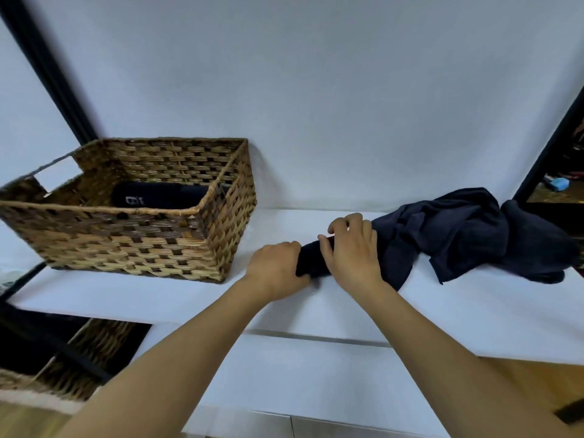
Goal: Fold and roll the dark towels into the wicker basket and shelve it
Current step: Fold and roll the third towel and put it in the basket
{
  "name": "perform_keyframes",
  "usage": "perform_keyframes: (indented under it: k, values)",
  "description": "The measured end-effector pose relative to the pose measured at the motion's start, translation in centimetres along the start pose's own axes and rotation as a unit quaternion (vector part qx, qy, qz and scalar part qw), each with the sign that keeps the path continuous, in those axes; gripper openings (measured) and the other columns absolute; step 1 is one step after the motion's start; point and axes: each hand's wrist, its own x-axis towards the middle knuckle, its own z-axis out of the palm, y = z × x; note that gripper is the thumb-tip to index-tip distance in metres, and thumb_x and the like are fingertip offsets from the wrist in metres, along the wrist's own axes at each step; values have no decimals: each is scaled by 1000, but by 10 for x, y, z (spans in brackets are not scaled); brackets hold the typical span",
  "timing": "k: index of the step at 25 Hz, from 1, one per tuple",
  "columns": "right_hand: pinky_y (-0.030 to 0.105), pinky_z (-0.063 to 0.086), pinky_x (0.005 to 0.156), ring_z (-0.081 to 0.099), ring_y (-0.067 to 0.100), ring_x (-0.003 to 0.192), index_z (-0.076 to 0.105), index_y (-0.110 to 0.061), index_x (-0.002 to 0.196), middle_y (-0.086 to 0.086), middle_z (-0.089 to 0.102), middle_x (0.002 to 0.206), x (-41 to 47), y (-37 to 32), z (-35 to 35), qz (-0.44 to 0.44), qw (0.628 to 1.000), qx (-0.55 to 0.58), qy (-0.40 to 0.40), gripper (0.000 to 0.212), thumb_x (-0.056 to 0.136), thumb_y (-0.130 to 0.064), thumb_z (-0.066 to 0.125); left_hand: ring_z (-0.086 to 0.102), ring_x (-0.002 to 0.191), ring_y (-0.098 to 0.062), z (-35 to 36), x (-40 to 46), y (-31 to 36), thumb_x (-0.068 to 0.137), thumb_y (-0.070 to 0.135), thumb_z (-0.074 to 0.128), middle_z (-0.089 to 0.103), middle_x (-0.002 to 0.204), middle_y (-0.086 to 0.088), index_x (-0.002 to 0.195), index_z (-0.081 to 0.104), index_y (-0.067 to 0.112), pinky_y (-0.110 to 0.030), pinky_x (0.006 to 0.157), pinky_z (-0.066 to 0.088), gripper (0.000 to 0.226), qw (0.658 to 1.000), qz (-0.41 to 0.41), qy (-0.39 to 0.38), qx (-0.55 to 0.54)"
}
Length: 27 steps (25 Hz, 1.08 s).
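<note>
Both bare forearms are extended from the bottom edge over the white tabletop (316,311), converging on a rolled dark towel (311,260). This roll is lain on the tabletop just right of the wicker basket (126,245), its long axis running from near-left to far-right. Its near-left end is gripped by the left hand (276,268), whose fingers are curled round it. The right hand (350,248) is laid over the roll just beyond, with its fingers bent down around the cloth, so that the roll is held by both hands. At its far-right end the roll is met by a heap of loose dark towels (474,232), crumpled on the tabletop near a black frame post (550,143); whether roll and heap are one cloth cannot be told. Inside the basket, against its far wall, a second rolled dark towel (161,196) is seen, laid left to right with a white label on its left end. Another woven basket (79,358) is partly visible below the tabletop at lower left.
</note>
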Motion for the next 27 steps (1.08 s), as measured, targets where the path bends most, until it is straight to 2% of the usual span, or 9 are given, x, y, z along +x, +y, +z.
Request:
perform_keyframes:
  k: [2,5,8,12,14,18,22,24,27]
  values:
    - [38,46,77,52,24,86,56,-13,93,4,54,98,-15,-9,-9,26,992,123,9,17,92,-28,66,61,77,-24,-3,-2,5,84,50,61,65,90,-1,98,54,15,-33,61,45,39,994,-73,-7,-83]
    - [25,46,80,56,16,95,51,-16,103,-1,56,102,-31,-23,-17,171,915,354,-93,23,93,-30,67,64,77,-21,-6,-10,18,84,51,61,66,88,-2,92,55,15,-36,65,54,37,951,-143,0,-274]
    - [28,49,91,58,15,106,48,-17,120,-5,55,112,-29,-34,-33,223,868,435,-92,38,93,-36,68,65,83,-19,-16,-23,31,87,47,64,64,96,-2,104,49,13,-36,67,56,42,920,-166,31,-354]
    - [32,52,92,62,11,107,52,-18,128,-9,62,118,-13,-51,-67,174,874,441,-112,36,99,-37,57,72,88,-24,-40,-39,39,87,25,67,65,104,-11,112,46,20,-46,71,62,33,859,-58,43,-507]
    - [32,57,82,66,8,104,51,-31,130,-12,66,116,-4,-64,-87,144,844,496,-146,37,96,-41,60,71,96,-14,-59,-52,37,90,10,56,66,110,-2,117,50,36,-42,79,63,38,839,9,57,-540]
    - [25,47,49,71,8,84,48,-43,124,-13,68,107,12,-91,-115,96,810,542,-204,44,89,-32,71,59,110,-10,-97,-70,2,91,19,48,57,123,7,131,42,29,-42,91,56,41,903,4,157,-401]
    - [16,50,63,68,-1,86,52,-38,123,-14,69,105,43,-126,-126,10,822,530,-210,48,86,-15,72,42,138,-27,-131,-69,-46,86,11,56,44,146,-7,141,44,11,-45,112,41,56,919,68,368,-123]
    - [15,52,70,67,1,95,53,-39,124,-15,68,108,59,-146,-124,-46,833,499,-235,51,85,-12,73,26,151,-28,-151,-65,-70,84,18,46,39,158,-6,147,45,12,-44,122,24,63,920,77,383,1]
    - [28,57,80,65,6,99,51,-41,128,-13,63,115,85,-174,-115,-132,880,383,-248,58,80,-20,74,32,149,-23,-181,-53,-122,82,23,57,51,150,1,143,51,18,-53,119,24,62,928,124,320,148]
